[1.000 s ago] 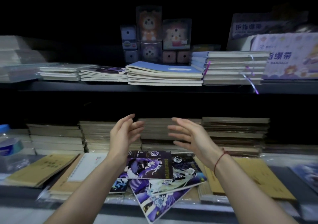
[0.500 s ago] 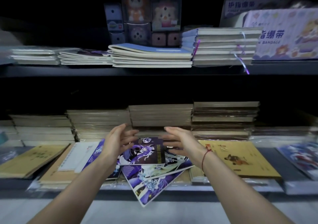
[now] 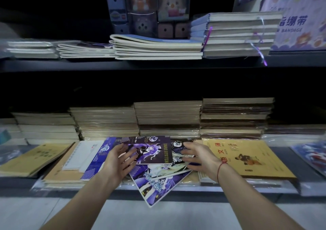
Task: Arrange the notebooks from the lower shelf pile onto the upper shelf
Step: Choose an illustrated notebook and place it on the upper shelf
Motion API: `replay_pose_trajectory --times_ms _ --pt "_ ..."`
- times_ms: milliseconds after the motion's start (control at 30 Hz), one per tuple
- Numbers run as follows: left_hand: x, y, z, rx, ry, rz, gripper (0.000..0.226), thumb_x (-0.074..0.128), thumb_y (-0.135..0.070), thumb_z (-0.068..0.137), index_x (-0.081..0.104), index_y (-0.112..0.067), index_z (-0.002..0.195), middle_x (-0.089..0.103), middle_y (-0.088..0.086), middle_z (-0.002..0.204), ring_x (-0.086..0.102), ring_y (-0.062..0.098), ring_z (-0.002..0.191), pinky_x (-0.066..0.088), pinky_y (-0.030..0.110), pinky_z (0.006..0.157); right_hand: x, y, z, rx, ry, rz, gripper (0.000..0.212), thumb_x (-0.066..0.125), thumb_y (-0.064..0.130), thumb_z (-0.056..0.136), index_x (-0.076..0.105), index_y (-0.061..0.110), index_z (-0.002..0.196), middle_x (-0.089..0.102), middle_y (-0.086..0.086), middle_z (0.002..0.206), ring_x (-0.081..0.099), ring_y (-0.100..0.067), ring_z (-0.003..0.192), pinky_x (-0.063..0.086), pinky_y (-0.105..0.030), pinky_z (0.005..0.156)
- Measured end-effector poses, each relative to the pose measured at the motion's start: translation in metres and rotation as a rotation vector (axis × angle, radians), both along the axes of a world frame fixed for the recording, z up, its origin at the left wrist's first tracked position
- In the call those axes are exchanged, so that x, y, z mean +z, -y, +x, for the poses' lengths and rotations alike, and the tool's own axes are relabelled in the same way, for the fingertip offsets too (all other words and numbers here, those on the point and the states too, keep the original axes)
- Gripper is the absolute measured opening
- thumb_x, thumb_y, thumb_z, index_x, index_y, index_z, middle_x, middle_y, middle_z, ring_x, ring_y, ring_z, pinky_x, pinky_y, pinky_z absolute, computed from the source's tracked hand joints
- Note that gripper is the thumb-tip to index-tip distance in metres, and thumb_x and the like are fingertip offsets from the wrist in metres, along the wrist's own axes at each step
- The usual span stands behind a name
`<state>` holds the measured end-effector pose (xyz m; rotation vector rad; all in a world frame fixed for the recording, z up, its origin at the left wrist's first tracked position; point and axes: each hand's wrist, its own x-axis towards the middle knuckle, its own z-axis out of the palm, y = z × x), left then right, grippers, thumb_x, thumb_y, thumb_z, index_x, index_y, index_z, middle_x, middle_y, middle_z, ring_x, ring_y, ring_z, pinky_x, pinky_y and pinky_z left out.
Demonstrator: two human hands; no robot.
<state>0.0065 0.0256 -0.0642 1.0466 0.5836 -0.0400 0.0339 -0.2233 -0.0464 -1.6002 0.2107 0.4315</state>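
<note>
Two dark shelves fill the view. The upper shelf (image 3: 158,64) carries a row of flat notebook stacks, the tallest being the spiral-bound stack (image 3: 234,35) at right, with a lower blue-covered stack (image 3: 157,47) just beside it on the left; small boxed toys (image 3: 150,9) stand behind, and a pale printed box (image 3: 299,21) sits at far right. The lower shelf (image 3: 176,188) holds tall beige stacks (image 3: 169,118) along its back. In front of these lies the loose pile of purple notebooks (image 3: 155,176), fanned unevenly, its lowest one jutting over the shelf's front edge. A yellow notebook (image 3: 250,161) lies just right of the pile, and tan and white notebooks (image 3: 70,161) lie to its left. The top notebook (image 3: 151,150), dark purple with a printed figure, rests on the pile between both hands. The left hand (image 3: 120,157) lies on its left edge, fingers spread and nearly straight, its grip loose and holding nothing. The right hand (image 3: 197,156) touches the notebooks beside the top one's right edge, fingers extended, likewise not clasping anything. A red string (image 3: 220,169) circles the right wrist.
</note>
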Motion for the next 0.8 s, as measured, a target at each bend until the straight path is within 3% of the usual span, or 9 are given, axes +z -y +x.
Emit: replay_pose_trajectory --times_ms 200,333,433,500,600,700,800 --pt "-0.005 0.005 -0.001 -0.018 -0.026 0.071 0.034 0.044 -0.031 0.098 0.054 -0.014 0.125 0.069 0.008 0.109 0.063 0.027 0.106 0.045 0.040 0.099 -0.006 -0.014 0.004 0.005 -0.025 0.019 0.009 0.059 0.034 0.092 0.057 0.027 0.099 0.066 -0.003 0.116 0.064 -0.022 0.104 0.049 -0.044 0.098" --pt "-0.007 0.007 -0.001 -0.036 -0.040 0.128 0.030 0.043 -0.032 0.098 0.055 -0.016 0.122 0.069 0.007 0.112 0.062 0.025 0.109 0.045 0.038 0.098 -0.010 -0.026 0.006 0.022 -0.005 0.010 0.031 0.060 0.034 0.091 0.058 0.021 0.120 0.065 -0.002 0.117 0.063 -0.021 0.103 0.050 -0.042 0.094" --pt "-0.011 0.007 0.001 0.030 -0.038 0.163 0.024 0.043 -0.025 0.099 0.054 -0.014 0.117 0.065 0.008 0.116 0.060 0.024 0.110 0.047 0.036 0.090 -0.015 -0.035 0.008 0.016 0.025 -0.027 0.034 0.061 0.031 0.091 0.059 0.021 0.123 0.062 -0.003 0.123 0.061 -0.021 0.105 0.050 -0.040 0.093" --pt "-0.013 0.009 0.002 0.133 -0.009 0.189 0.021 0.045 -0.017 0.098 0.056 -0.008 0.114 0.065 0.008 0.105 0.061 0.021 0.098 0.050 0.033 0.080 -0.019 -0.039 0.009 0.004 0.057 -0.075 0.035 0.062 0.031 0.089 0.059 0.023 0.123 0.061 -0.002 0.123 0.059 -0.021 0.109 0.050 -0.042 0.095" --pt "-0.015 0.005 0.005 0.255 0.003 0.379 0.025 0.049 -0.012 0.095 0.056 -0.006 0.118 0.063 0.008 0.093 0.059 0.020 0.081 0.049 0.031 0.073 -0.022 -0.044 0.012 -0.014 0.090 -0.108 0.037 0.062 0.030 0.089 0.058 0.024 0.126 0.060 -0.001 0.124 0.056 -0.019 0.111 0.049 -0.042 0.096" --pt "-0.025 -0.008 0.009 0.230 -0.088 0.688 0.040 0.053 -0.025 0.091 0.053 -0.014 0.130 0.061 0.014 0.118 0.058 0.029 0.101 0.047 0.043 0.093 -0.025 -0.046 0.015 -0.051 0.093 -0.098 0.040 0.062 0.027 0.090 0.055 0.022 0.129 0.058 0.001 0.120 0.054 -0.017 0.105 0.045 -0.042 0.100" --pt "-0.036 -0.018 0.009 0.063 -0.173 0.935 0.054 0.055 -0.038 0.084 0.050 -0.022 0.135 0.060 0.013 0.124 0.056 0.034 0.110 0.043 0.049 0.099 -0.030 -0.048 0.017 -0.050 0.078 -0.110 0.039 0.062 0.027 0.089 0.055 0.021 0.127 0.056 0.003 0.114 0.052 -0.018 0.107 0.044 -0.043 0.102"
